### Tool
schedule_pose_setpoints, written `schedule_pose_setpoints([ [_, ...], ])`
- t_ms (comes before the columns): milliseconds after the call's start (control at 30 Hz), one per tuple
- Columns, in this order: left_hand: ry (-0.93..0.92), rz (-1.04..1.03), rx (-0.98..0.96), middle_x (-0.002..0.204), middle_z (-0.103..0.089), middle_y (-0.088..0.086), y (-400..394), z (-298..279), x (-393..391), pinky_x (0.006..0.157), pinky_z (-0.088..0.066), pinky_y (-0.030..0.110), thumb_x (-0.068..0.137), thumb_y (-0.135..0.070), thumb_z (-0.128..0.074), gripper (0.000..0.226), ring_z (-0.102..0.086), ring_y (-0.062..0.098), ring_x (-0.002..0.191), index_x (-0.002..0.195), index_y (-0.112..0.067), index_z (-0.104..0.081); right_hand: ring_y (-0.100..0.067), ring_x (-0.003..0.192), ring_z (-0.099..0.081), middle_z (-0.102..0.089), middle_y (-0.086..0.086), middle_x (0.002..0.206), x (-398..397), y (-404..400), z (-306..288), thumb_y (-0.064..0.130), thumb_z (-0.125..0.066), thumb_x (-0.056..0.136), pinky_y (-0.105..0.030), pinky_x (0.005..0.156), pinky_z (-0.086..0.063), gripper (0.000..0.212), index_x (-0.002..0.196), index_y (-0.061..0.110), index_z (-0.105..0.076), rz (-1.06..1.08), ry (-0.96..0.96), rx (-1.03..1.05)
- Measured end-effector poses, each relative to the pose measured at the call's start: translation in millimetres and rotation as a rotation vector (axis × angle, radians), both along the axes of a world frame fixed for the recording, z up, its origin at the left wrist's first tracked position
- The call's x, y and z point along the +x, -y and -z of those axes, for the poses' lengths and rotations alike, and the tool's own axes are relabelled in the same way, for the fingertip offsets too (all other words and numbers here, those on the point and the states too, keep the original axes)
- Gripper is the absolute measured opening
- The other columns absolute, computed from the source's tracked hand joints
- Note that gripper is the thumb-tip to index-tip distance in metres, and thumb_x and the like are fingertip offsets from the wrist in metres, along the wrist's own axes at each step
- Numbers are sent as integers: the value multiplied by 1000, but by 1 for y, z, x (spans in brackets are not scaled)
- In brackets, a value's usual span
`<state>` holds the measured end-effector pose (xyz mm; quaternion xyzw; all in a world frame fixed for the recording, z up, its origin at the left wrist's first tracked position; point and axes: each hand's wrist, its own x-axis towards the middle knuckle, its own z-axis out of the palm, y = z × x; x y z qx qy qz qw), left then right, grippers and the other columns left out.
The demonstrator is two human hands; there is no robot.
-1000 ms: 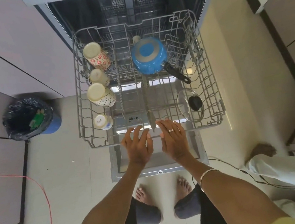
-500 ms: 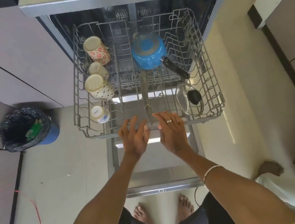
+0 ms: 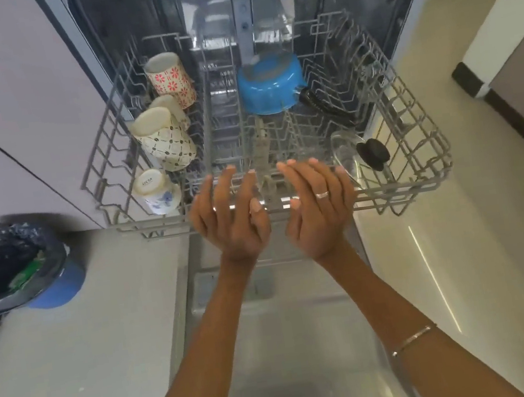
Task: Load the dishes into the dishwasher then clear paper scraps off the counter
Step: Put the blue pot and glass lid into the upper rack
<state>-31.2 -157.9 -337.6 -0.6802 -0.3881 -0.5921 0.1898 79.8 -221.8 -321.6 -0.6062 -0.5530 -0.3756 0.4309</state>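
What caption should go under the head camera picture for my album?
Both open hands, left hand and right hand, press the front rim of the loaded dishwasher rack.

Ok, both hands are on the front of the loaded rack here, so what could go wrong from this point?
1. The mugs lie tilted against each other along the rack's left side; a hard shove could knock them together.
2. The glass lid leans loosely at the front right and might slip or rattle.
3. Left hand and right hand press with straight fingers near the wires, so a finger could get pinched.
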Motion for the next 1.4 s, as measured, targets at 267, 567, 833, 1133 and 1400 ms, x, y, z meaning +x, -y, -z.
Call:
schedule_pose_setpoints([
  [267, -10, -27, 134, 112, -72, 6, -50, 7, 14, 102, -40, 44, 94, -25, -38, 40, -64, 29, 106, 115, -13, -70, -25, 127, -54, -64, -7, 130, 19, -50, 11, 23, -24, 101, -43, 116, -29, 50, 127, 6, -64, 63, 42, 154],
  [567, -93, -6, 73, 126, -64, 13, -84, 4, 31, 109, -33, 46, 103, -30, -27, 46, -51, 30, 122, 123, -9, -62, -24, 130, -51, -62, -8, 132, 43, -88, 9, 19, -30, 102, -42, 118, -25, 45, 131, 5, -61, 34, 39, 145],
  [833, -265, -37, -119, 148, -44, 19, -116, 3, 39, 121, -14, 47, 106, -38, -13, 55, -28, 32, 142, 138, -9, -47, -23, 143, -34, -49, -8, 146, 66, -117, 12, 23, -28, 104, -42, 122, -13, 46, 141, 6, -49, -3, 66, -39],
  [1133, -369, -104, -372, 164, -8, 14, -157, 5, 64, 123, 10, 45, 102, -48, 9, 66, 4, 29, 152, 156, -17, -13, -23, 151, -10, -30, -4, 158, 83, -160, 6, 30, -18, 107, -43, 124, -1, 50, 153, 13, -28, 118, -10, -271],
  [1400, -367, -143, -334, 162, -6, 22, -201, 6, 80, 123, -1, 51, 106, -47, -10, 59, 13, 34, 151, 156, -14, -11, -25, 152, -2, -19, -5, 162, 86, -206, 5, 32, -7, 105, -48, 123, -5, 56, 154, 13, -23, 160, -73, -316],
])
